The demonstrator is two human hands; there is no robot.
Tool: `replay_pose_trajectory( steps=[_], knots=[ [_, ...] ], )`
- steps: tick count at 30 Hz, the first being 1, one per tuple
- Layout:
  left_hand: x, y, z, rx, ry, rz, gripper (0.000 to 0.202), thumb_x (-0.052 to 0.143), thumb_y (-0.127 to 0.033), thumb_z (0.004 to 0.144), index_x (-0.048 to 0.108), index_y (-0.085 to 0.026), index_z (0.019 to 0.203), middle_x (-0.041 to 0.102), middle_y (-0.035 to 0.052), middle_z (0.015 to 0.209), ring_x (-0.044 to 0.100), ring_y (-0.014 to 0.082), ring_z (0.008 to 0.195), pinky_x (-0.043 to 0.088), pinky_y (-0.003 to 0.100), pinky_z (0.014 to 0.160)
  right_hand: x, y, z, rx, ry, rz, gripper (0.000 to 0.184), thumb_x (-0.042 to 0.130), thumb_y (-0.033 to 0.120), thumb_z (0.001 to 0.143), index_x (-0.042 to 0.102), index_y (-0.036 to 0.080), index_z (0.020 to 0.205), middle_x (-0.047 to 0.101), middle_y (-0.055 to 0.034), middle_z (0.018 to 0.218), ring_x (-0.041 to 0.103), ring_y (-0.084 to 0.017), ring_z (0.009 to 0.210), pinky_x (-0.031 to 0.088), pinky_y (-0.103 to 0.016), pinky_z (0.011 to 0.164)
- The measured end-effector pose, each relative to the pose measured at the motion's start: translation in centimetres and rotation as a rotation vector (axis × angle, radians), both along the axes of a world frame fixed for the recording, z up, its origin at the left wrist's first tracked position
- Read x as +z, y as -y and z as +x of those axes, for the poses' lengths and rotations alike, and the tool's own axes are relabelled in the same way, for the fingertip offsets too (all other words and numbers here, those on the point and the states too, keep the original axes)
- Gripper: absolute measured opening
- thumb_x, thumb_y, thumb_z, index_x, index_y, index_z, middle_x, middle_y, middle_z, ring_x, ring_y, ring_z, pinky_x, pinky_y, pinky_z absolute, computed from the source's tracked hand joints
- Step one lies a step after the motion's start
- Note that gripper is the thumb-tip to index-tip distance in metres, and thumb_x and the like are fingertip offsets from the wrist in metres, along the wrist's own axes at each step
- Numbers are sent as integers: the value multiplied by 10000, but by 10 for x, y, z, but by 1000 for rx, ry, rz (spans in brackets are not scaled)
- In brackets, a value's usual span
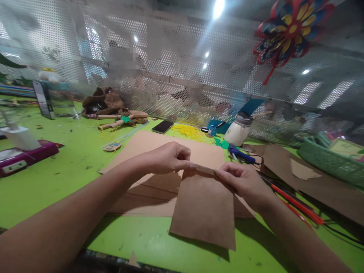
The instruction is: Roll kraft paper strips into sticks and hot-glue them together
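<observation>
A piece of brown kraft paper (pixel 206 204) hangs between my two hands, its far edge folded over into a narrow strip. At the strip's left end, my left hand (pixel 173 157) pinches the fold between thumb and bent fingers. My right hand (pixel 241 180) grips the right end of the same fold, thumb on top. Under the held paper lies a larger light-brown sheet (pixel 148 148) with crease lines across its near part. The held paper's near end reaches past that sheet and casts a shadow on the green table (pixel 136 235).
A blue glue gun (pixel 241 154), a white jar (pixel 238 131) and a green basket (pixel 330 159) stand to the right, near orange-handled tools (pixel 298 204). Beyond the sheet are a phone (pixel 162 127) and yellow shreds (pixel 189 131). A purple power strip (pixel 28 157) lies left.
</observation>
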State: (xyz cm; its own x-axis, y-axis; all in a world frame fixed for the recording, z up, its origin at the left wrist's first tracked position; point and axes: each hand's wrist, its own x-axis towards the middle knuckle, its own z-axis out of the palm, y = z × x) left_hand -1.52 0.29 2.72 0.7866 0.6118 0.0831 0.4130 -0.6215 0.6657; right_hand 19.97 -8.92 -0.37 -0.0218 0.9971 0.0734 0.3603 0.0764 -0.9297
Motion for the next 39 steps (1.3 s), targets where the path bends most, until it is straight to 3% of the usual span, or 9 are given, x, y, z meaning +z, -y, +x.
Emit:
replay_pose_trajectory(
  steps=[7, 10, 13, 19, 27, 30, 34, 37, 39],
  knots=[
    [-5, -3, 1, 18, 46, -2, 335, 572, -427, 747, 466, -158, 579, 363, -71, 493, 321, 71, 485, 218, 201, 462, -11, -6, 10, 74, -118, -40, 324, 616, 446, 774, 537, 155, 654, 393, 64, 538, 281, -67, 485, 172, -219, 454],
    [-10, -4, 2, 7, 9, 83, 278, 575, -391, 742, 542, -143, 621, 484, -35, 564, 419, 90, 540, 273, 200, 496, -13, -6, 5, 83, -135, -48, 307, 633, 414, 768, 539, 152, 638, 414, 61, 531, 307, -68, 486, 198, -213, 458],
    [-17, 0, 6, -17, 1, 75, 224, 561, -329, 747, 649, -137, 824, 628, 21, 736, 526, 127, 660, 346, 204, 567, -16, -5, -4, 71, -200, -77, 300, 650, 412, 748, 542, 154, 639, 440, 60, 522, 333, -70, 475, 232, -209, 457],
    [-24, 7, 12, -151, 11, -165, 311, 513, -369, 799, 686, -124, 883, 654, 28, 765, 525, 132, 682, 365, 201, 596, -21, -5, -16, 99, -208, -75, 319, 661, 432, 727, 557, 144, 637, 469, 47, 566, 359, -80, 508, 278, -213, 480],
    [-40, 4, 9, -16, 216, -698, 210, 663, -338, 649, 628, -132, 670, 513, -36, 527, 425, 92, 484, 300, 217, 492, -27, -3, -15, 199, -424, -269, 301, 597, 459, 779, 563, 168, 712, 442, 61, 523, 345, -81, 437, 282, -215, 436],
    [-44, 8, 9, 59, 319, -853, 156, 666, -280, 640, 616, -136, 674, 503, -36, 508, 430, 95, 469, 296, 220, 482, -19, -5, -11, 136, -293, -150, 312, 522, 447, 835, 616, 161, 752, 542, 10, 626, 459, -115, 530, 357, -234, 489],
    [-48, 12, 8, 69, 439, -1004, 83, 647, -194, 652, 605, -131, 687, 485, -31, 505, 437, 92, 472, 299, 211, 469, -16, -11, 1, 25, 66, 153, 247, 504, 310, 850, 673, 156, 943, 649, -73, 881, 568, -204, 860, 432, -317, 777],
    [-50, 14, 8, 26, 513, -1148, 68, 621, -177, 672, 601, -134, 721, 520, -12, 547, 469, 106, 483, 335, 224, 473, -17, -11, 6, 162, 199, 281, 369, 461, 179, 836, 569, 213, 1187, 616, -83, 1051, 569, -198, 924, 454, -337, 804],
    [-50, 14, 8, -1, 555, -1191, 62, 624, -152, 657, 600, -128, 708, 562, 10, 592, 516, 123, 525, 381, 244, 512, -16, -8, 5, 288, 300, 389, 431, 493, 137, 806, 543, 238, 1223, 560, -89, 1164, 536, -201, 1027, 434, -345, 876]
  ],
)
